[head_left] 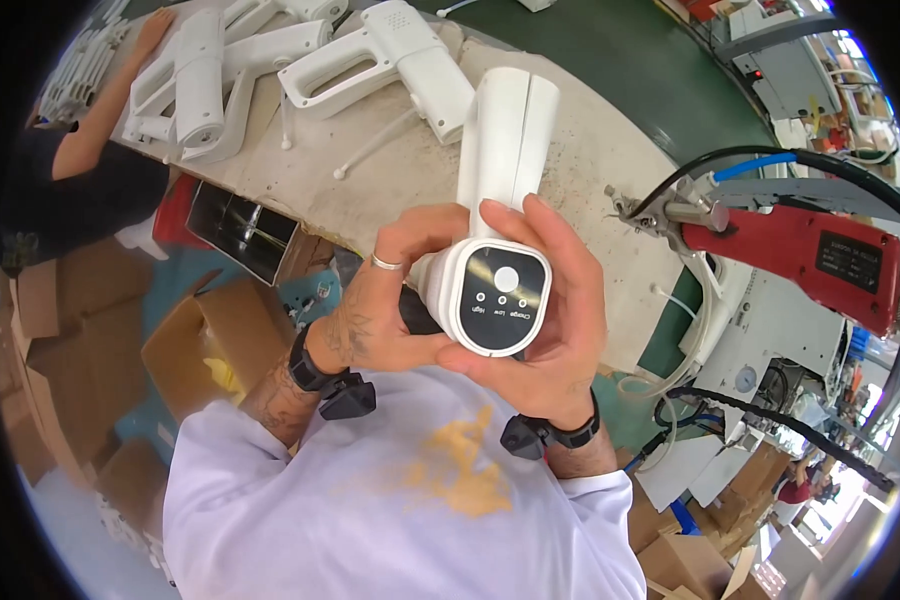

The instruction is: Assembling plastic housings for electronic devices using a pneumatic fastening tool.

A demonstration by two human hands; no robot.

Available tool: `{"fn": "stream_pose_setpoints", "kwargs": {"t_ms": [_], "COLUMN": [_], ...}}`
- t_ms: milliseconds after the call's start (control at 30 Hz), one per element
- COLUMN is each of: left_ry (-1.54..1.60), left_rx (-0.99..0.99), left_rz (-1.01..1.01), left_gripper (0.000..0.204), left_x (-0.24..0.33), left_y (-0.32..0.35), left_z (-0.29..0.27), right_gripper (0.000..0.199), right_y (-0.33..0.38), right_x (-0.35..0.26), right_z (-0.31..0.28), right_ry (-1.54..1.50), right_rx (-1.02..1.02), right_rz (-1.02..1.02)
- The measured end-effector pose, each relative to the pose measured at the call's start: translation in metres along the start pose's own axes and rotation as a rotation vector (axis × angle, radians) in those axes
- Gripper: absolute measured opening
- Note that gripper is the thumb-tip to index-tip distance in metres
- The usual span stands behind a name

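Note:
In front of my chest I hold a white handheld device [513, 130], its long body pointing away from me over the bench. The near end carries a glossy black panel [507, 297] with a round white button and several small indicator dots. My left hand [375, 300], with a ring on one finger, closes round the left side of that end. From the right, my right hand [565, 320] wraps it, with fingertips on top and thumb below the panel. The thumbs meet near the panel's lower edge. Beyond it lies another white device [395, 65] with a looped handle.
More white device housings [200, 75] lie at the bench's far left, by a co-worker's arm [95, 125]. A red tool [790, 260] with hoses hangs at the right. Cardboard boxes [190, 345] stand lower left. The bench [370, 215] curves across the middle.

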State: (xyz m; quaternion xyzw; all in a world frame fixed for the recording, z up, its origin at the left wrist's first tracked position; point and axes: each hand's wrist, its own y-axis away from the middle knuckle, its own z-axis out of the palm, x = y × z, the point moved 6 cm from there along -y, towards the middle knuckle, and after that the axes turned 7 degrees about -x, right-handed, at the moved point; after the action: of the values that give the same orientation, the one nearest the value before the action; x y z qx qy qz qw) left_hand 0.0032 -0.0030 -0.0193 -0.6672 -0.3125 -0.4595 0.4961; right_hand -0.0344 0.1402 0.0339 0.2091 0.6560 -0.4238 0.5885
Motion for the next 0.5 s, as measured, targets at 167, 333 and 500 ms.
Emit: {"fn": "stream_pose_setpoints", "kwargs": {"t_ms": [167,333,500], "left_ry": [0.063,-0.174,-0.049], "left_rx": [0.032,0.006,0.121], "left_rz": [-0.155,-0.079,-0.309], "left_gripper": [0.105,0.097,0.08], "left_x": [0.002,0.003,-0.002], "left_y": [-0.005,-0.013,-0.012], "left_z": [-0.005,-0.001,0.012], "right_gripper": [0.104,0.098,0.095], "right_y": [-0.002,-0.008,-0.014], "right_x": [-0.002,0.0,-0.004], "right_z": [0.004,0.001,0.009], "right_ry": [0.263,0.329,0.461], "right_rx": [-0.116,0.058,0.116], "right_rz": [-0.068,-0.122,-0.105]}}
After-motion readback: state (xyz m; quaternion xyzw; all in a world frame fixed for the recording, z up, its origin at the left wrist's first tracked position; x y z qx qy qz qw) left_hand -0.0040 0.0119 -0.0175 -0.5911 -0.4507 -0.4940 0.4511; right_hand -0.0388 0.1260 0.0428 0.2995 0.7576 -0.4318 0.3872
